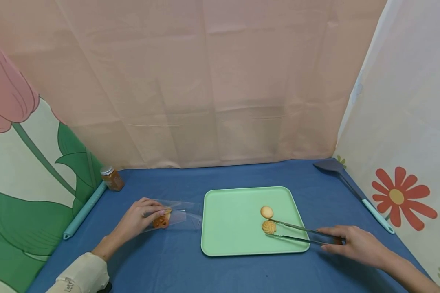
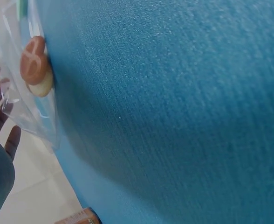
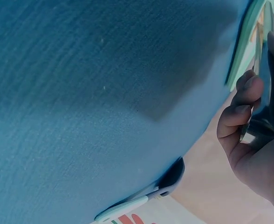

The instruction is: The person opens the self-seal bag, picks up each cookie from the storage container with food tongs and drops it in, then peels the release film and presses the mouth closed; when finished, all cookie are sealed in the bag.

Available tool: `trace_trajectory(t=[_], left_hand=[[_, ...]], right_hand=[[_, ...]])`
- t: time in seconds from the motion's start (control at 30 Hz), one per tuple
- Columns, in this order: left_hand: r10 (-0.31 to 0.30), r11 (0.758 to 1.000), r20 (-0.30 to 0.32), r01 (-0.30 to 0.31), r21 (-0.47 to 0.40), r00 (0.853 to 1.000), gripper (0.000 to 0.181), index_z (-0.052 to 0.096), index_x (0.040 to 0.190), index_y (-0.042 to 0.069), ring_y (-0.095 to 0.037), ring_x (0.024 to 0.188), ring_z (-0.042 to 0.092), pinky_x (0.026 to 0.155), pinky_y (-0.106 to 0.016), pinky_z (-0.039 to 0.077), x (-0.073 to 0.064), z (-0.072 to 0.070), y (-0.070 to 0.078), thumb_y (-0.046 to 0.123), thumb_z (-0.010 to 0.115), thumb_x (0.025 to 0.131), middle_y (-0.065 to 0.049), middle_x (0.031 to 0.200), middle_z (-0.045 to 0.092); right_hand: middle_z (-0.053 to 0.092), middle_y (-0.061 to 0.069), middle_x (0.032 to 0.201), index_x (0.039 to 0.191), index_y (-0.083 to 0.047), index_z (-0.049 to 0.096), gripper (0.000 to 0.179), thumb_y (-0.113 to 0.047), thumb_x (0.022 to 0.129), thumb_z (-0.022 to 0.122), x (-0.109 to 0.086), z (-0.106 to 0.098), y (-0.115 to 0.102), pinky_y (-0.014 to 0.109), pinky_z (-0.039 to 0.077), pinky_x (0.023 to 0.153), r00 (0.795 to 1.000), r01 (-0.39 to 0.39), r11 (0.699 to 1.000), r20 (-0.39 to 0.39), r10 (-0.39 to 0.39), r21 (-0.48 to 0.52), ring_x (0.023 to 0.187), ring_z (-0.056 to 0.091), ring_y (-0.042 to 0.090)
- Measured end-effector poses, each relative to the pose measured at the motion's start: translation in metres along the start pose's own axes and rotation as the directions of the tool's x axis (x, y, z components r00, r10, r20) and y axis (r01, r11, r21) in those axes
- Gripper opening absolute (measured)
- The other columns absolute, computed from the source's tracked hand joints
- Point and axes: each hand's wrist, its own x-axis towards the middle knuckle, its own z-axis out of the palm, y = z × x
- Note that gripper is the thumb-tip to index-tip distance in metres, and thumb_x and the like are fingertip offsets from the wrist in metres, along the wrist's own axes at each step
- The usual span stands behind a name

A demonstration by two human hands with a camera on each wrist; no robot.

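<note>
- Your right hand (image 1: 355, 244) grips tongs (image 1: 295, 226), tips astride a round, golden, swirl-ridged cookie (image 1: 269, 227) on the green tray (image 1: 234, 224).
- Your left hand (image 1: 141, 215) pinches a clear bag (image 1: 192, 213) containing brown and pale cookies (image 1: 161, 222).

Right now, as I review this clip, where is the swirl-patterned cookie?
In the head view, the swirl-patterned cookie lies toward the right side of the green tray, between the tips of the tongs, just below the plain round cookie.
</note>
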Motion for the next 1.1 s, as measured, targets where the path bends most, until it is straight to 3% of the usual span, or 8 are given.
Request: trace_trajectory(t=[0.37, 0.6, 0.67, 0.87, 1.1], left_hand=[[-0.03, 1.0, 0.021, 0.03, -0.007, 0.999, 0.013, 0.082, 0.101, 0.02, -0.014, 0.101, 0.062, 0.083, -0.044, 0.053, 0.0, -0.0002, -0.0004, 0.021, 0.074, 0.091, 0.009, 0.105, 0.074], [-0.03, 1.0, 0.029, 0.03, -0.007, 0.999, 0.014, 0.082, 0.103, 0.02, -0.015, 0.102, 0.062, 0.083, -0.044, 0.053, 0.0007, -0.001, 0.0003, 0.02, 0.073, 0.092, 0.008, 0.106, 0.074], [-0.032, 0.999, 0.031, 0.032, -0.003, 0.999, 0.014, 0.082, 0.103, 0.02, -0.015, 0.102, 0.062, 0.083, -0.044, 0.052, 0.0008, -0.0011, 0.0005, 0.021, 0.073, 0.092, 0.009, 0.106, 0.074], [-0.014, 1.0, 0.017, 0.015, -0.006, 1.0, 0.014, 0.081, 0.103, 0.021, -0.014, 0.102, 0.062, 0.082, -0.042, 0.053, 0.0009, -0.0011, 0.0007, 0.021, 0.073, 0.092, 0.009, 0.105, 0.074], [-0.002, 1.0, 0.008, 0.002, -0.004, 1.0, 0.014, 0.081, 0.104, 0.021, -0.014, 0.101, 0.062, 0.082, -0.043, 0.052, 0.0017, -0.0004, 0.0004, 0.02, 0.074, 0.092, 0.009, 0.105, 0.074]], right_hand=[[0.052, -0.014, 0.068, 0.131, -0.022, 0.068, 0.053, -0.053, 0.088, 0.071, 0.0039, -0.0023, 0.0008, 0.021, 0.034, 0.049, 0.999, -0.009, 0.999, 0.048, 0.007, 0.039, 0.058, 0.043, -0.001], [0.068, -0.007, 0.1, 0.13, -0.017, 0.069, 0.052, -0.05, 0.09, 0.07, 0.0046, -0.0022, 0.0021, 0.022, 0.037, 0.051, 0.999, 0.015, 0.997, 0.05, -0.019, 0.075, 0.061, 0.044, -0.002], [0.069, -0.005, 0.102, 0.13, -0.017, 0.069, 0.051, -0.049, 0.09, 0.07, 0.0043, -0.0017, 0.0024, 0.021, 0.037, 0.051, 0.999, 0.022, 0.997, 0.045, -0.025, 0.075, 0.061, 0.044, -0.002], [0.069, -0.007, 0.099, 0.129, -0.017, 0.07, 0.05, -0.049, 0.091, 0.07, 0.0041, -0.001, 0.0031, 0.021, 0.038, 0.05, 0.999, 0.035, 0.997, 0.029, -0.037, 0.076, 0.059, 0.045, -0.003], [0.056, -0.013, 0.073, 0.13, -0.018, 0.068, 0.047, -0.046, 0.092, 0.069, 0.0049, -0.0028, 0.0036, 0.021, 0.036, 0.048, 0.999, 0.021, 0.993, 0.03, -0.024, 0.114, 0.056, 0.044, -0.001]])
